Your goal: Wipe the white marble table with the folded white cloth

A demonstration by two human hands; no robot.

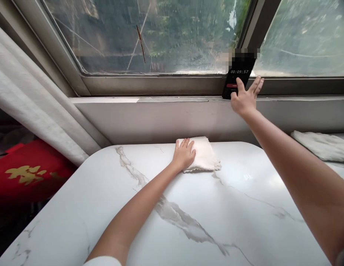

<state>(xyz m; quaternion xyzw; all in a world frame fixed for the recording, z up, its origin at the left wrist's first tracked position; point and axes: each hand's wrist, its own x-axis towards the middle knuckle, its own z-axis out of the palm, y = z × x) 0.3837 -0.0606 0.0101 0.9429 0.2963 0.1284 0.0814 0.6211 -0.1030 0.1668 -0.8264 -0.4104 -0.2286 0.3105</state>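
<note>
My left hand (184, 153) lies flat on the left part of a folded, cream-coloured cloth (203, 155), fingers stretched out. The cloth rests at the far edge of a white marble-patterned table (105, 207). Up at the window, my right hand (246, 96) is raised in front of a black phone (238, 62), its fingers spread. The index fingertip is at the phone's screen; whether it touches I cannot tell. Leaning upright against the window frame, the phone shows a timer reading 00:09:57. Its upper part is blurred out.
Behind the table runs a window ledge (111, 99) under a sliding window (161, 37). A pale curtain (30, 81) hangs at the left, with a red cloth item bearing a gold character (24, 173) below it. Another whitish cloth (321, 146) lies at the right.
</note>
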